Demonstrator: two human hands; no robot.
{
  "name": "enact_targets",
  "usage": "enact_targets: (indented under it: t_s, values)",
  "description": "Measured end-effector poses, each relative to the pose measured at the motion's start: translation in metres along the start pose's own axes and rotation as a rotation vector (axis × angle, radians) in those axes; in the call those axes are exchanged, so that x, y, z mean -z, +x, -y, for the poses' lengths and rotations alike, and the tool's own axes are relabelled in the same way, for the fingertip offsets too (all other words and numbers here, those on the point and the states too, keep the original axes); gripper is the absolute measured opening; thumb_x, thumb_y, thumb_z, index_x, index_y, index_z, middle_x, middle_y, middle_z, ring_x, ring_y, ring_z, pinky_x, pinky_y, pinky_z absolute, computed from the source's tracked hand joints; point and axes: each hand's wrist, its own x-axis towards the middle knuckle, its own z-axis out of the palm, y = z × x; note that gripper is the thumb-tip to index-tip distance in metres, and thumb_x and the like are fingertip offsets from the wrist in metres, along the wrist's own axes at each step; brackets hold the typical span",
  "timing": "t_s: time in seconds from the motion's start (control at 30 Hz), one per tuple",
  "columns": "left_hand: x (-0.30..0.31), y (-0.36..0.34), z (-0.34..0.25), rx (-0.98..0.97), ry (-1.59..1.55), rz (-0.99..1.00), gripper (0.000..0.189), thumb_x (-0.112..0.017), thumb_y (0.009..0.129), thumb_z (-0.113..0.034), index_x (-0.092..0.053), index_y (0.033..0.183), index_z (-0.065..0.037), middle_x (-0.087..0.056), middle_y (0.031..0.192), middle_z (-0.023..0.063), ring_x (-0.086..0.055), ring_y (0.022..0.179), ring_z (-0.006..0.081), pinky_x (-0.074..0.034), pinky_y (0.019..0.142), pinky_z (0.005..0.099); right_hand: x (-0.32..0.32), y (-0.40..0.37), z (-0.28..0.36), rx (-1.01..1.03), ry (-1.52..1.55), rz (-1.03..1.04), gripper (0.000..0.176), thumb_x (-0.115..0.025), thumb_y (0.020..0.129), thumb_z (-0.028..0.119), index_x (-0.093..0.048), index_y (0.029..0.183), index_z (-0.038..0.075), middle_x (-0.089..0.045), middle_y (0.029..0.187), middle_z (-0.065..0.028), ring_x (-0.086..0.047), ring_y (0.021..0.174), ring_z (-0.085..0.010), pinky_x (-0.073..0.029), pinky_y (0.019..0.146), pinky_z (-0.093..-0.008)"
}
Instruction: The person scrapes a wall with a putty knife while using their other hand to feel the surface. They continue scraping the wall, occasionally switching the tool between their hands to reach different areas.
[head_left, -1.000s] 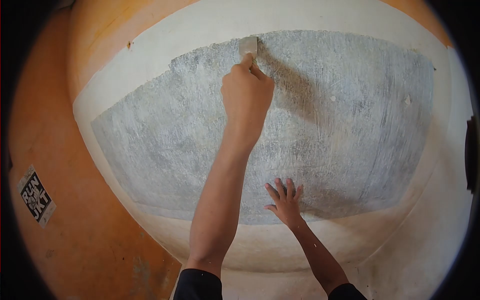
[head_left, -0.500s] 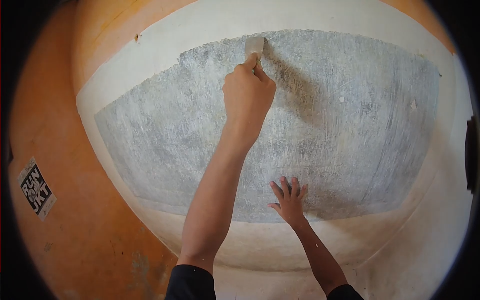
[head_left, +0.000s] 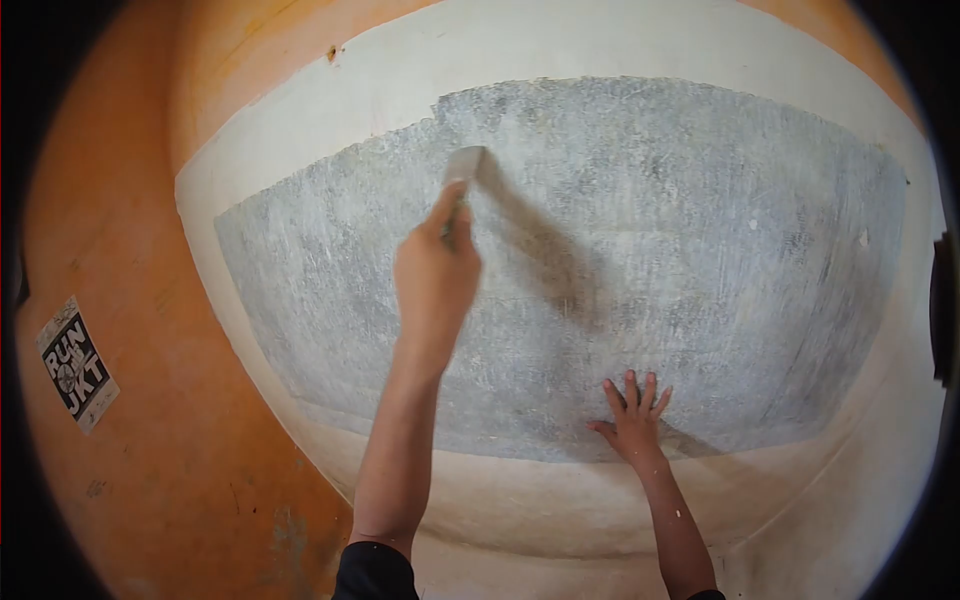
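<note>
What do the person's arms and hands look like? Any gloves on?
No gloves. The left hand and right hand are bare, with no rings or watch in view. Both forearms are bare too, up to black sleeves at the bottom edge of the picture.

An orange wall (head_left: pixel 130 200) surrounds a cream-painted panel (head_left: pixel 600 40) bearing a large, scratched grey patch (head_left: pixel 700 250). A black-and-white sticker (head_left: pixel 77 365) sits low on the orange part.
</note>
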Motion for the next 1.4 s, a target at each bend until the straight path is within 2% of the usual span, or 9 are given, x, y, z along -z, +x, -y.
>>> enact_targets:
  t_s: [0.1,0.3,0.47,0.53,0.6,0.67,0.93,1.1,1.4]
  values:
    - [0.015,0.019,0.038,-0.184,0.000,-0.157,0.032,-0.059,0.101,-0.028,-0.071,0.125,-0.011,-0.073,0.084,0.0214,-0.072,0.069,0.0264,-0.052,0.063,0.0393,-0.007,-0.002,-0.001,0.015,-0.053,-0.076,0.085,-0.063,0.085,0.065,-0.035,0.155,0.025,-0.014,0.165,-0.0157,-0.010,0.146,-0.0540,-0.003,0.106,-0.0814]
    - [0.033,0.061,0.025,-0.210,0.077,-0.207,0.028,-0.058,0.100,-0.025,-0.075,0.117,-0.011,-0.070,0.078,0.0242,-0.070,0.069,0.0377,-0.053,0.065,0.0408,-0.014,-0.003,-0.001,-0.011,-0.110,-0.129,0.083,-0.063,0.086,0.064,-0.040,0.152,0.021,-0.009,0.166,-0.0179,-0.005,0.146,-0.0569,0.001,0.107,-0.0801]
    - [0.038,0.065,0.039,-0.218,0.022,-0.134,0.026,-0.059,0.099,-0.022,-0.074,0.116,-0.010,-0.069,0.075,0.0235,-0.070,0.069,0.0372,-0.053,0.064,0.0414,-0.017,-0.004,-0.002,-0.049,-0.125,-0.095,0.084,-0.065,0.086,0.063,-0.039,0.151,0.016,-0.005,0.165,-0.0218,0.003,0.146,-0.0579,0.005,0.109,-0.0779]
    - [0.036,0.067,0.038,-0.290,0.095,-0.218,0.026,-0.059,0.098,-0.020,-0.074,0.116,-0.009,-0.069,0.074,0.0238,-0.070,0.068,0.0369,-0.053,0.063,0.0410,-0.014,-0.008,-0.002,-0.070,-0.122,-0.021,0.085,-0.065,0.086,0.062,-0.039,0.152,0.014,-0.004,0.165,-0.0234,0.006,0.146,-0.0582,0.006,0.109,-0.0772]
    - [0.041,0.059,0.044,-0.238,0.102,-0.146,0.026,-0.059,0.098,-0.020,-0.074,0.116,-0.009,-0.069,0.075,0.0237,-0.070,0.069,0.0372,-0.053,0.063,0.0413,-0.015,-0.006,-0.004,0.010,-0.186,-0.120,0.085,-0.066,0.087,0.061,-0.040,0.150,0.012,-0.004,0.164,-0.0264,0.009,0.146,-0.0581,0.009,0.109,-0.0763]
    - [0.040,0.059,0.044,-0.207,0.109,-0.093,0.026,-0.060,0.097,-0.020,-0.074,0.116,-0.009,-0.069,0.075,0.0236,-0.070,0.069,0.0374,-0.053,0.064,0.0416,-0.012,-0.009,-0.003,-0.011,-0.153,-0.086,0.085,-0.066,0.087,0.061,-0.040,0.151,0.012,-0.003,0.164,-0.0262,0.009,0.146,-0.0581,0.009,0.109,-0.0763]
    - [0.033,0.056,0.043,-0.239,0.070,-0.176,0.028,-0.057,0.098,-0.019,-0.074,0.117,-0.007,-0.071,0.081,0.0233,-0.071,0.077,0.0393,-0.055,0.072,0.0443,-0.015,-0.004,-0.004,-0.024,-0.135,-0.081,0.084,-0.065,0.088,0.060,-0.037,0.153,0.014,-0.002,0.165,-0.0244,0.010,0.146,-0.0581,0.009,0.109,-0.0763]
    - [0.040,0.058,0.028,-0.195,0.137,-0.159,0.028,-0.057,0.098,-0.019,-0.074,0.117,-0.008,-0.071,0.081,0.0227,-0.071,0.077,0.0393,-0.056,0.072,0.0442,-0.014,-0.007,-0.006,0.006,-0.124,-0.092,0.083,-0.062,0.090,0.060,-0.033,0.156,0.019,-0.001,0.166,-0.0216,0.008,0.147,-0.0569,0.009,0.109,-0.0764]
    - [0.037,0.062,0.023,-0.169,0.108,-0.143,0.028,-0.057,0.099,-0.021,-0.074,0.116,-0.009,-0.071,0.080,0.0230,-0.072,0.074,0.0381,-0.056,0.069,0.0443,-0.013,-0.006,-0.005,-0.015,-0.091,-0.058,0.079,-0.061,0.092,0.058,-0.035,0.155,0.018,-0.002,0.167,-0.0201,0.006,0.147,-0.0568,0.008,0.109,-0.0771]
